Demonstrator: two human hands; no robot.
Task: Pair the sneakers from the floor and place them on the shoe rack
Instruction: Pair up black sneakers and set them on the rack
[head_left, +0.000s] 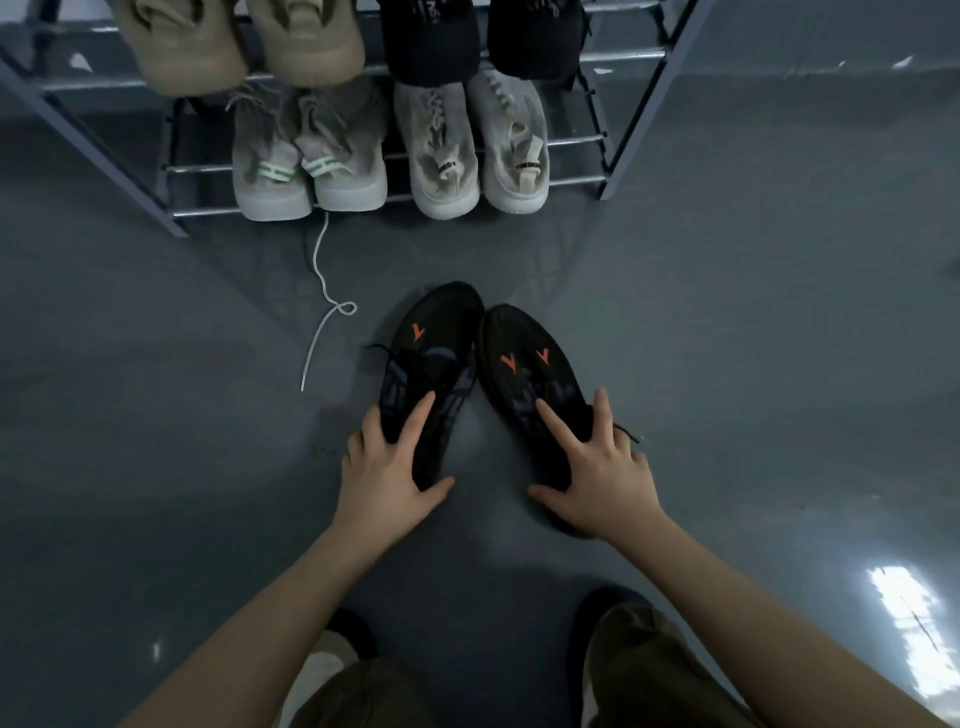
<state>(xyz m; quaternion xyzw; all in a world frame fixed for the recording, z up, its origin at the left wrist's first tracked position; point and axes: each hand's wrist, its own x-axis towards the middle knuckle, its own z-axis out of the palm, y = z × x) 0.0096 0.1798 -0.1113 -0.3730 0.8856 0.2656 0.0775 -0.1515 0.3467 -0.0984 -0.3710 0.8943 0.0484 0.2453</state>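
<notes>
Left grip (387, 457) clasps left black sneaker (434, 358); right grip (597, 462) clasps right one (530, 374).

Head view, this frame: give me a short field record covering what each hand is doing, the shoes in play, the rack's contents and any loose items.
left hand: grips the left black sneaker near its heel
right hand: grips the right black sneaker near its heel
black sneakers: toes together, heels apart, orange marks on both
shoe rack: lower shelf holds two pale pairs; upper shelf holds a tan pair and a black pair, partly cut off
loose item: white shoelace trailing from the rack onto the floor
task state: black pair not yet on the rack
</notes>
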